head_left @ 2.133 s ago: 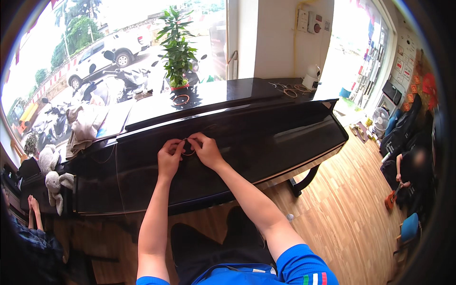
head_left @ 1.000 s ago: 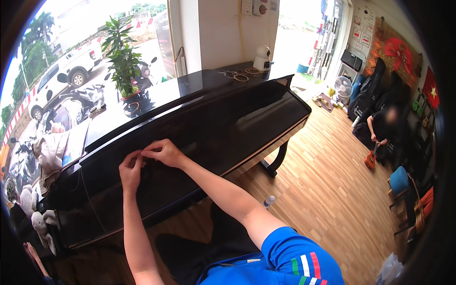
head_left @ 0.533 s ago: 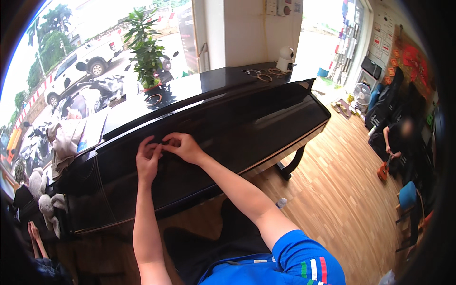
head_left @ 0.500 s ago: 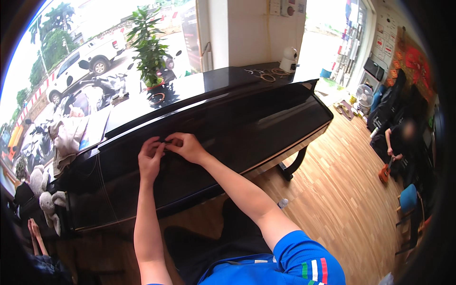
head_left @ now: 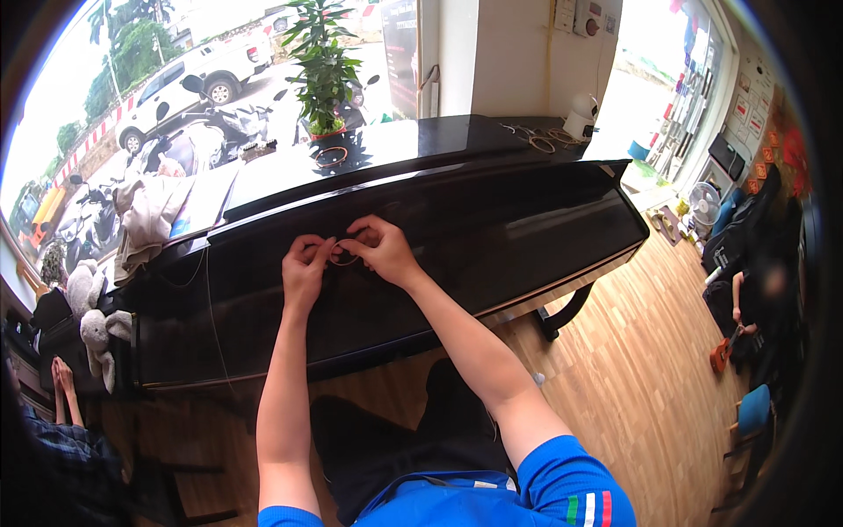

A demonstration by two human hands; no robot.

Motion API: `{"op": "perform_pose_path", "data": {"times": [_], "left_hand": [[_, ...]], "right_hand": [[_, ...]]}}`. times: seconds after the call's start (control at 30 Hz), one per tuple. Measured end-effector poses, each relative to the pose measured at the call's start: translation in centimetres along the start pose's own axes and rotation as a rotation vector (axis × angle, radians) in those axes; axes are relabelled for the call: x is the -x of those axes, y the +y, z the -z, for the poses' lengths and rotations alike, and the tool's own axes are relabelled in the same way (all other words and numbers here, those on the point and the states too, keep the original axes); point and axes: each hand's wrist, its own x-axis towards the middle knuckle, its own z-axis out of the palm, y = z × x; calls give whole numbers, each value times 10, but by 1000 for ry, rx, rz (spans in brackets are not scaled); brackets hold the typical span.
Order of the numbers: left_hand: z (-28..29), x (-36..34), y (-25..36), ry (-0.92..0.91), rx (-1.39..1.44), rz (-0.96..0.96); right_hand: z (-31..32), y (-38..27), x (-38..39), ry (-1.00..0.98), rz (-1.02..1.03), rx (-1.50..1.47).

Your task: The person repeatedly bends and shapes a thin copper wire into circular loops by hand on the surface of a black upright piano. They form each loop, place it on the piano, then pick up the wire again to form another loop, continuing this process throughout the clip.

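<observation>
Over the sloping front of a glossy black piano [head_left: 492, 237], both my hands work close together. A small loop of thin, copper-coloured wire [head_left: 349, 261] runs between their fingertips. My left hand [head_left: 305, 272] is closed, thumb and finger pinched at the loop's left side. On the other side, my right hand [head_left: 389, 253] pinches the loop with thumb and forefinger, its other fingers curled. A long thin strand [head_left: 212, 316] hangs down the piano's left part; I cannot tell whether it joins the loop.
A potted plant [head_left: 321, 70] and a coiled ring [head_left: 332, 157] stand on the piano top. Further right are more coils [head_left: 544, 139] and a white device [head_left: 580, 116]. Grey plush toys [head_left: 97, 329] sit at left beside another person's hands [head_left: 63, 378]. A person at right holds a small guitar [head_left: 722, 354].
My view has shifted, so the scene sits further right. My fingers have turned slightly and parted, and the loop between them now shows more plainly.
</observation>
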Motion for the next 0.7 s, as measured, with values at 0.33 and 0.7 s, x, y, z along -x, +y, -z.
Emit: {"op": "perform_pose_path", "data": {"times": [0.33, 0.7], "left_hand": [[2, 3, 4, -7, -37, 6], [9, 0, 10, -139, 42, 71]], "right_hand": [[-1, 6, -3, -88, -49, -101], [2, 7, -4, -68, -66, -74]]}}
